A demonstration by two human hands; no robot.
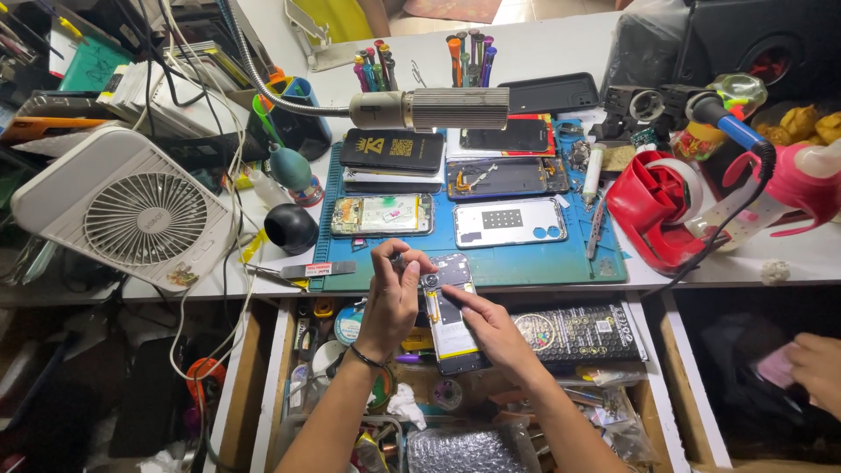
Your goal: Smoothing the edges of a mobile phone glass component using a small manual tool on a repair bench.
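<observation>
An opened phone [453, 326] with its back cover off, showing the battery and circuit board, is held over an open drawer. My right hand [492, 328] grips it from the right side. My left hand [392, 293] is closed around a thin tool, its tip touching the phone's top left corner near the camera. On the blue work mat [526, 263] beyond lie another opened phone [382, 215], a silver phone frame [509, 222] and a dark phone body [506, 178].
A white desk fan [131, 215] stands at left, a gooseneck lamp [438, 109] hangs over the mat, and a red tape dispenser [661, 210] sits at right. Screwdrivers [469, 52] stand at the back. Another person's hand [815, 368] shows at the far right. The drawer [578, 350] holds clutter.
</observation>
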